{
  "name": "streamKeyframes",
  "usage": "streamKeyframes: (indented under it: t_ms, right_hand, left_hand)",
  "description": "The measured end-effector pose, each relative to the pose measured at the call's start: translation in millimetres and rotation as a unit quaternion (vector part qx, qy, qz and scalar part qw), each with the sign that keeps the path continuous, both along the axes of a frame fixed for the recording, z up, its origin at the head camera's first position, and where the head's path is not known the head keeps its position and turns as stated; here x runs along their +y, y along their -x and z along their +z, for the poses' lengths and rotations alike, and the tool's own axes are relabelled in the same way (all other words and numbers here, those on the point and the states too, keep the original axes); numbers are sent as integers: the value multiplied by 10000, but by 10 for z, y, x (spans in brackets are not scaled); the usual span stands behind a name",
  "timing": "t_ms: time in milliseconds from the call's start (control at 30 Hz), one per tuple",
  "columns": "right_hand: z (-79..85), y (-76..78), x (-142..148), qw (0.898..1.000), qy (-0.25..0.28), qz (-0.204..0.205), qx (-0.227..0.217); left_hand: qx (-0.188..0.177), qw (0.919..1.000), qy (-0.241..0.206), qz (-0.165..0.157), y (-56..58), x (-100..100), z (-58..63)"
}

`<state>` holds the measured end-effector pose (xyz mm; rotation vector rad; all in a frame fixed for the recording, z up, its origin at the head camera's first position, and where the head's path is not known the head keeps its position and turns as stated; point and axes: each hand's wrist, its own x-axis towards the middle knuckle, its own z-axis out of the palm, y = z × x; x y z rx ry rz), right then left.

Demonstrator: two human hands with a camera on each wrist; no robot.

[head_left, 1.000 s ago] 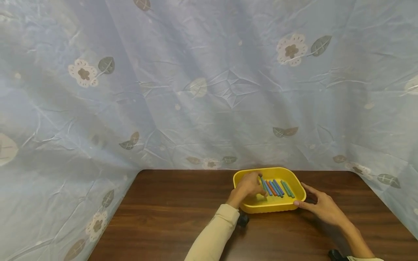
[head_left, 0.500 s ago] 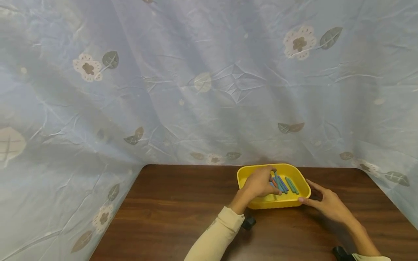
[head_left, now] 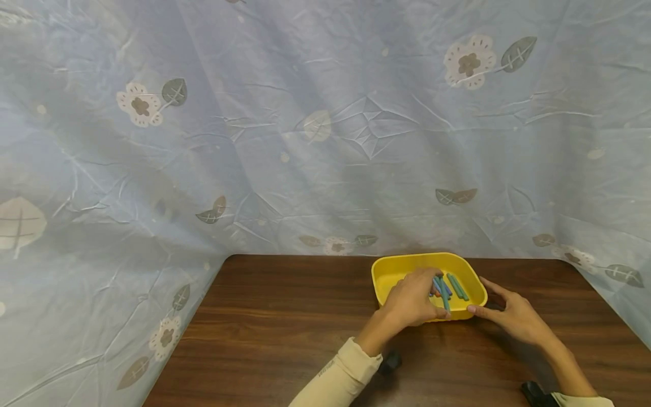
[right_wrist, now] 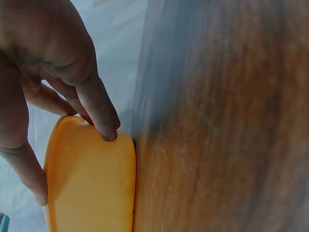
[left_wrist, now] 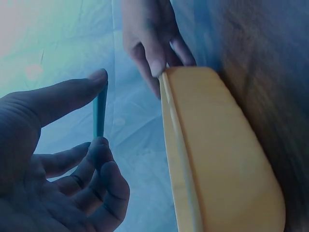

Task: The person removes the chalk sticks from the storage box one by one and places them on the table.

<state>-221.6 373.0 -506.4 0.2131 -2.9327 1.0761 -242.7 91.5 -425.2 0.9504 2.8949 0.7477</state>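
My left hand (head_left: 413,298) is over the front part of a yellow plastic tray (head_left: 393,273). It pinches a slim green chalk stick (head_left: 445,297) lengthwise; the left wrist view shows this chalk stick (left_wrist: 100,113) with the thumb at one end and a fingertip at the other. Beyond it, several blue, green and orange chalk sticks (head_left: 447,287) lie in the tray, partly hidden by the hand. Two green chalk sticks (head_left: 458,286) lie side by side to their right. My right hand (head_left: 516,318) grips the tray's right end, thumb at the front rim and fingers along the side wall.
Under the tray is a dark brown wooden table (head_left: 285,316), with the tray near its far edge. A pale blue flowered cloth (head_left: 264,141) hangs behind and at both sides. A black wrist device (head_left: 390,362) sits below my left wrist.
My left hand has moved right across the tray and lifted a green chalk stick from the row. The right hand keeps its grip on the tray. The head view has shifted slightly.
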Motion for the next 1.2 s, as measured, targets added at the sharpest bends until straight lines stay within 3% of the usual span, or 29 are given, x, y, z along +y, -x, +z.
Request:
streamKeyframes:
  t_ms: [533,933,1200]
  right_hand:
    - [-19,4,8,10000,-65,3,16]
    - [-45,-8,9,10000,72,58,-17]
    - [-29,-4,0,10000,8,36,-22]
  left_hand:
    - [-609,9961,-492,-407,-321,8,-140]
    - [-769,9959,-204,-427,-483,73,-377]
    - [-1025,9941,95,-344,-522,118,-521]
